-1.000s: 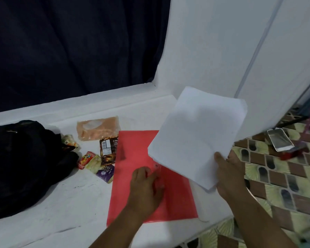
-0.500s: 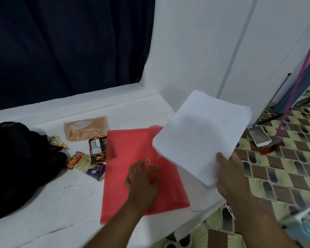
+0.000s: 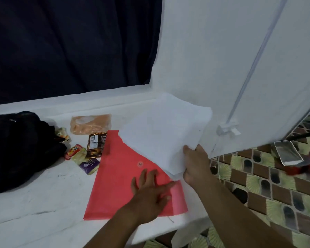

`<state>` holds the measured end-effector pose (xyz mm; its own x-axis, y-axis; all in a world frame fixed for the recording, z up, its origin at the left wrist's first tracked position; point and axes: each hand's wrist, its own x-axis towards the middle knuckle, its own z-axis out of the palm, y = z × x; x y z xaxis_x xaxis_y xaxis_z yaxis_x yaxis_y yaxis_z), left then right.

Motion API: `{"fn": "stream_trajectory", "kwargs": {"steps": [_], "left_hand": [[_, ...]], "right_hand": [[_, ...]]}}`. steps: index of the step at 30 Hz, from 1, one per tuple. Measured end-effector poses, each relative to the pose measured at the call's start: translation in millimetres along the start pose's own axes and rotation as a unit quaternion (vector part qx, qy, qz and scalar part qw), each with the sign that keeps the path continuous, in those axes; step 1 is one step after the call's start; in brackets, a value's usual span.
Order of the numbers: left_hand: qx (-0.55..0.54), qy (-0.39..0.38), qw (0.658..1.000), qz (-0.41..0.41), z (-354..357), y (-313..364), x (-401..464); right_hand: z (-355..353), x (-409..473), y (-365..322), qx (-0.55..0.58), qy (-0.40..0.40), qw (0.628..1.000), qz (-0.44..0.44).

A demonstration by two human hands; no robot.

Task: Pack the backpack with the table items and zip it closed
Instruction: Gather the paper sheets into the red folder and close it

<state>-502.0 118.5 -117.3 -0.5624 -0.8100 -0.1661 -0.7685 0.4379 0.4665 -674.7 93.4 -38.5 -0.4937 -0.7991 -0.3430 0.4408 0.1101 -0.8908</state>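
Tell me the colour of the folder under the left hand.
Red: the folder shows in the head view, the left hand flat on it.

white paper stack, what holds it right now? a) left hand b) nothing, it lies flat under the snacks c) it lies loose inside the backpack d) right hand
d: the right hand grips the near corner of the white paper stack over the red folder, while the left hand rests flat on the folder.
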Motion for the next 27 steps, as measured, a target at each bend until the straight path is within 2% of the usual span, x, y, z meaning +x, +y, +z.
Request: {"fn": "stream_trajectory", "kwargs": {"steps": [3, 7, 10, 17, 22, 27], "left_hand": [[0.004, 0.033, 0.999, -0.035, 3, 14, -2], [-0.042, 0.173, 0.981, -0.076, 15, 22, -5], [-0.114, 0.253, 0.958, -0.071, 21, 26, -5], [-0.237, 0.419, 0.865, -0.14, 18, 34, -12], [-0.275, 0.464, 0.824, -0.17, 15, 35, -12], [-0.25, 0.465, 0.835, -0.153, 10, 44, -10]], "right_hand": [[-8, 7, 0, -0.067, 0.004, 0.998, -0.015], [-35, 17, 2, -0.167, 0.001, 0.985, -0.05], [-52, 24, 8, -0.186, -0.004, 0.982, -0.042], [-70, 34, 21, -0.199, 0.046, 0.978, -0.048], [-74, 32, 25, -0.194, 0.062, 0.978, -0.038], [-84, 26, 18, -0.256, 0.044, 0.96, -0.103]]}}
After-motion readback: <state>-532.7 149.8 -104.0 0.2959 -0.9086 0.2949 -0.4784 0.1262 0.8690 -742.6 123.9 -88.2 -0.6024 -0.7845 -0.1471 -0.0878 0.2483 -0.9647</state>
